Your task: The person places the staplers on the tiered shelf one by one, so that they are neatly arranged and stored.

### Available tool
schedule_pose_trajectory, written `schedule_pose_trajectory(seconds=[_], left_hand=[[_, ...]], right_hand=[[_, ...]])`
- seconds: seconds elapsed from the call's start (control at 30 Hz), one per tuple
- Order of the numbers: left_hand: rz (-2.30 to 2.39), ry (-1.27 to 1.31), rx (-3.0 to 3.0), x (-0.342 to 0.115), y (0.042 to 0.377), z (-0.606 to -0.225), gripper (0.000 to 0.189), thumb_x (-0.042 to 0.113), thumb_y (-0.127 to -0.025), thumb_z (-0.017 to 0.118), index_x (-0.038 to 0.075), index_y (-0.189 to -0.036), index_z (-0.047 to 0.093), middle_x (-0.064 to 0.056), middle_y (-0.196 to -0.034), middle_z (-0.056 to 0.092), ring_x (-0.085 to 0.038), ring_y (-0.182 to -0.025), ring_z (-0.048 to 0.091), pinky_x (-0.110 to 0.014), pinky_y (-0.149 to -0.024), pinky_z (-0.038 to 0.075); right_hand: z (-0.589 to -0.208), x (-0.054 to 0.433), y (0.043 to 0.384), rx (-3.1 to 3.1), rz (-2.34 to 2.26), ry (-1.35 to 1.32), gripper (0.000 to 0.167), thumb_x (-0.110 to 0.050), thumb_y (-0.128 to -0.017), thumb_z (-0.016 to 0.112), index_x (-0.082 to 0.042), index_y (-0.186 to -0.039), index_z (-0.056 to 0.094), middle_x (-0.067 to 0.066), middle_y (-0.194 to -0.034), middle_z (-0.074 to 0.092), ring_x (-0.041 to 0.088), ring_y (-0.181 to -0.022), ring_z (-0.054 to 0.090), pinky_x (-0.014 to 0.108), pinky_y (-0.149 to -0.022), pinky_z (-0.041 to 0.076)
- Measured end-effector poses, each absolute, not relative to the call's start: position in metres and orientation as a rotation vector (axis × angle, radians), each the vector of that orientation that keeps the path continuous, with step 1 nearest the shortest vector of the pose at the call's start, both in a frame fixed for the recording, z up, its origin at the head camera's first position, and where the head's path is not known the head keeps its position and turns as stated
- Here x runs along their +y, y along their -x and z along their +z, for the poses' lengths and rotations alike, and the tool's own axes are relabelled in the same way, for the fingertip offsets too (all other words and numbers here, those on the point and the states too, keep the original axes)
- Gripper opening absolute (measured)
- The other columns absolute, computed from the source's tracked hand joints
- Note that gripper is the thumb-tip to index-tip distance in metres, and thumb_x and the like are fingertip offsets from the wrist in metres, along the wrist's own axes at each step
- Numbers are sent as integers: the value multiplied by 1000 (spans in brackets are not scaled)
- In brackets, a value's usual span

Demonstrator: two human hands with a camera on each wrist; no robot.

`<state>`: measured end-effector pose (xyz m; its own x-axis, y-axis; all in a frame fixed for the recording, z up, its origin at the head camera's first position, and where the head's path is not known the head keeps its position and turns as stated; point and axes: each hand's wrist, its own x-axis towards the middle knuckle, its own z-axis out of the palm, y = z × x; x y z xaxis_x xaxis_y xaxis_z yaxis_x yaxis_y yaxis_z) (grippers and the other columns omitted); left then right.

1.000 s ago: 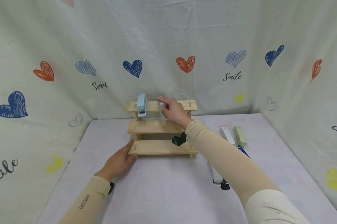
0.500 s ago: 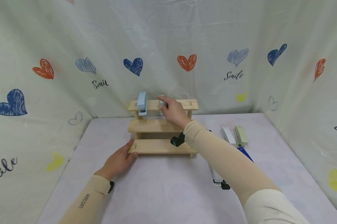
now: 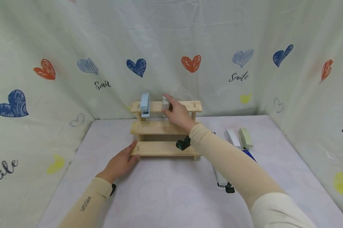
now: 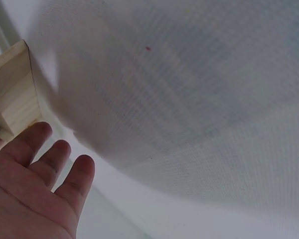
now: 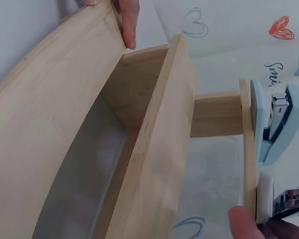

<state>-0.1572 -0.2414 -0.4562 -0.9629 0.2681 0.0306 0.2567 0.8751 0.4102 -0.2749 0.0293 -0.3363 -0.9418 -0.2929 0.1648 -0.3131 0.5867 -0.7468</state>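
Note:
A three-tier wooden shelf point(image 3: 148, 128) stands at the back of the table. My left hand point(image 3: 118, 166) holds the left end of its lowest board, thumb at the front edge and index finger at the rear corner. In the left wrist view the other fingers point(image 4: 55, 167) spread loosely beside it. On the top board, my right hand point(image 3: 177, 112) holds a pale grey stapler point(image 3: 165, 103) between thumb and fingers. The right wrist view shows this stapler's metal front point(image 5: 289, 198) and white base. Left of it a light blue stapler point(image 3: 145, 104) rests on the same board.
To the right on the table point(image 3: 171, 196) lie a white stapler point(image 3: 232, 138), a pale green stapler point(image 3: 245, 138) and a blue item point(image 3: 249, 155). A larger white and black device point(image 3: 221, 180) is partly hidden under my right forearm. A printed curtain point(image 3: 165, 38) hangs behind.
My right index finger has shifted right and up, showing more of the pale grey stapler. That stapler stays on the top board. My left hand keeps its place at the shelf.

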Motion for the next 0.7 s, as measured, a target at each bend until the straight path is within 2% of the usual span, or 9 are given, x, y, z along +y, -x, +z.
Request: schedule_pose_trajectory(seconds=[0.07, 0.17, 0.27, 0.43, 0.6, 0.7], left_hand=[[647, -417, 3014, -243, 158, -456, 69, 39, -106, 48, 1, -157, 23, -29, -149, 39, -47, -134, 42, -58, -107, 36], [644, -419, 3016, -243, 158, -457, 69, 39, -106, 48, 1, -157, 24, -30, -149, 40, -47, -133, 42, -59, -106, 37], [650, -415, 3021, -242, 158, -457, 69, 39, -106, 49, 1, -157, 24, -30, -148, 40, -47, -133, 43, -59, -106, 37], [648, -389, 3003, -242, 155, -456, 68, 38, -106, 50, 1, -157, 23, -31, -149, 40, -47, -133, 42, -59, -106, 37], [648, -394, 3004, -243, 155, -456, 69, 39, -106, 49, 2, -157, 23, -29, -149, 39, -46, -134, 42, -58, -107, 36], [653, -387, 3006, -244, 156, -456, 70, 42, -106, 48, 3, -158, 23, -28, -150, 39, -45, -135, 41, -58, -107, 36]], right_hand=[[-335, 33, 274, -2785, 1373, -557, 74, -27, -100, 63, -24, -161, 21, 13, -151, 46, 22, -126, 53, 37, -98, 46], [-333, 45, 273, -2782, 1474, -590, 81, -26, -99, 63, -24, -162, 11, 16, -155, 38, 27, -139, 42, 41, -109, 40], [-332, 60, 273, -2757, 1516, -616, 80, -23, -100, 61, -23, -162, 9, 17, -156, 36, 29, -139, 42, 45, -108, 41], [-332, 98, 273, -2685, 1635, -631, 76, -17, -103, 56, -20, -162, 9, 18, -155, 36, 32, -136, 45, 50, -99, 48], [-327, 143, 275, -2610, 1811, -500, 74, -10, -104, 53, -17, -162, 9, 21, -153, 38, 37, -133, 47, 55, -96, 49], [-322, 172, 273, -2646, 1831, -430, 73, -11, -105, 52, -21, -162, 8, 19, -154, 37, 35, -133, 47, 54, -97, 49]])
